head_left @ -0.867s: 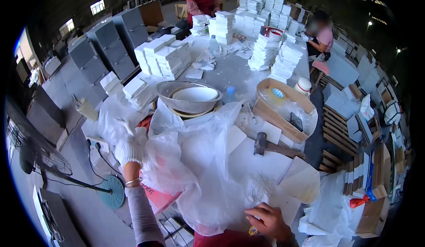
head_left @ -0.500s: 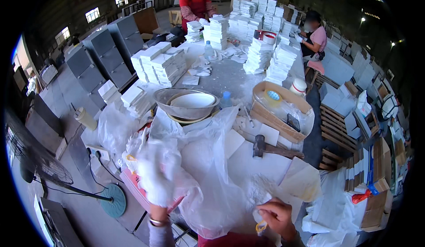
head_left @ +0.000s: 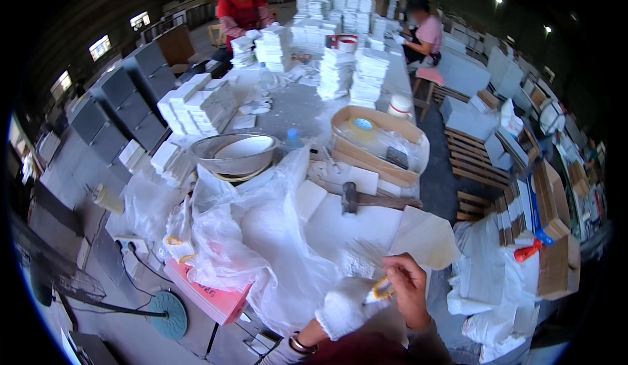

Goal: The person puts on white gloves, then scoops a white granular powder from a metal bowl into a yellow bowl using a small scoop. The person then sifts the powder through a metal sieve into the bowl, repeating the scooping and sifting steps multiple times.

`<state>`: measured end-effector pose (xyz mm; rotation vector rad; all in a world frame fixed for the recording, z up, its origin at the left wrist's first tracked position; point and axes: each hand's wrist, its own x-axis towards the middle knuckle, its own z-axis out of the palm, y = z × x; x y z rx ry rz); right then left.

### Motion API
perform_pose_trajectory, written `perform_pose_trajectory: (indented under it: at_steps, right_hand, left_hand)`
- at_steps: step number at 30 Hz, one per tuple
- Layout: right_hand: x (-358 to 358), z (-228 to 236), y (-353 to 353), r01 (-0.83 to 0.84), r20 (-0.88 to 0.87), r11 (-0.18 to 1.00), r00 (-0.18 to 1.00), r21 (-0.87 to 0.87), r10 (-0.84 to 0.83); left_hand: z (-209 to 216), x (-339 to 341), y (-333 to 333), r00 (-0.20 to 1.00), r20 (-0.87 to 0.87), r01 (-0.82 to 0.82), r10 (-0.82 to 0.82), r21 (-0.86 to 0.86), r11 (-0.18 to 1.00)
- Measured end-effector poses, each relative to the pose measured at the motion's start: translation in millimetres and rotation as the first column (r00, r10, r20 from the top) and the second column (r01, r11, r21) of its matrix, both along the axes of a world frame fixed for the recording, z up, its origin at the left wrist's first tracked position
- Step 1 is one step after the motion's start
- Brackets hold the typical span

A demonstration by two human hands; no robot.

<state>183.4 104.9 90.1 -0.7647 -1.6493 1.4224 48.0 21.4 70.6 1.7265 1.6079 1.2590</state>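
Observation:
My left hand point(head_left: 345, 307) wears a white knitted glove and is brought in beside my right hand, low in the picture right of the middle. Bare, my right hand point(head_left: 407, 288) has its fingers closed on a white work glove with a yellow-edged cuff point(head_left: 381, 289). That cuff lies between the two hands, and the gloved left fingers seem bent against it; white on white hides their exact grip. Just beyond the hands a heap of whitish grit point(head_left: 361, 258) lies on a pale board. Crumpled clear plastic sheeting point(head_left: 261, 234) spreads to the left.
A hammer point(head_left: 350, 199) lies past the grit, near a cardboard box point(head_left: 379, 146) holding tape and a phone. Metal bowls point(head_left: 229, 159) stand left of it. Stacks of white tiles point(head_left: 196, 106) rise farther back, with two people beside them. A floor fan point(head_left: 167, 312) stands left.
My gloved left hand has moved right, from over the plastic and pink box to my right hand. The right hand, still with the yellow-cuffed glove, has risen slightly. The whole view has shifted.

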Motion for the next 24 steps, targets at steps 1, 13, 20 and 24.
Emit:
perform_pose_trajectory:
  at_steps: [1, 13, 20, 24]
  right_hand:
    - [4.8, -0.5, 1.8, -0.041, 0.026, 0.998, 0.999, -0.049, 0.042]
    - [58.9, -16.0, 9.4, -0.441, 0.124, 0.851, 0.863, -0.285, 0.489]
    - [76.6, -29.2, 14.7, -0.046, 0.174, 0.957, 0.98, -0.285, 0.099]
    - [85.2, -39.7, 28.9, 0.296, -0.067, 0.892, 0.939, -0.342, -0.337]
  left_hand:
    - [2.0, -3.9, 0.2, 1.0, -0.027, 0.001, -0.001, 0.003, 1.0]
    - [-115.2, -65.5, -54.4, 0.889, 0.242, 0.442, -0.389, -0.232, 0.867]
    - [22.7, 8.9, 46.0, 0.764, -0.487, 0.253, -0.424, -0.378, 0.89]
    - [54.8, 18.7, 53.7, 0.914, -0.406, 0.116, -0.026, 0.198, 0.973]
